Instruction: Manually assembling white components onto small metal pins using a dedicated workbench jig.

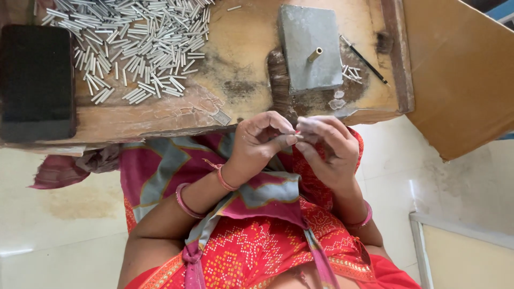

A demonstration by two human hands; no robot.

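— What are the hands doing in this overhead view?

— The left hand [257,144] and the right hand [329,147] are meeting just below the edge of the wooden tabletop [241,48], over a lap draped in red and pink patterned cloth [251,241]. Between them, a small silvery tube [297,137] is being pinched (only its short end is showing, so little else can be told about it).

— How are the grips sitting?

— The left grip is curling closed, thumb and forefinger pressing on the tube's end. The right grip is closing round it too, fingertips [310,126] bunching on the other end, with the remaining fingers hanging loosely curled.

— And on the tabletop?

— A big scattered heap of thin metal tubes [134,43] is lying at its left half, beside a black rectangular pad [37,80]. A grey stone block [309,48] is carrying a short brass peg [315,54] standing tilted on it. A dark pencil-like rod [365,61] is resting just right of the block, with a few loose tubes [350,73] nearby. Pink bangles [184,202] are ringing the left forearm.
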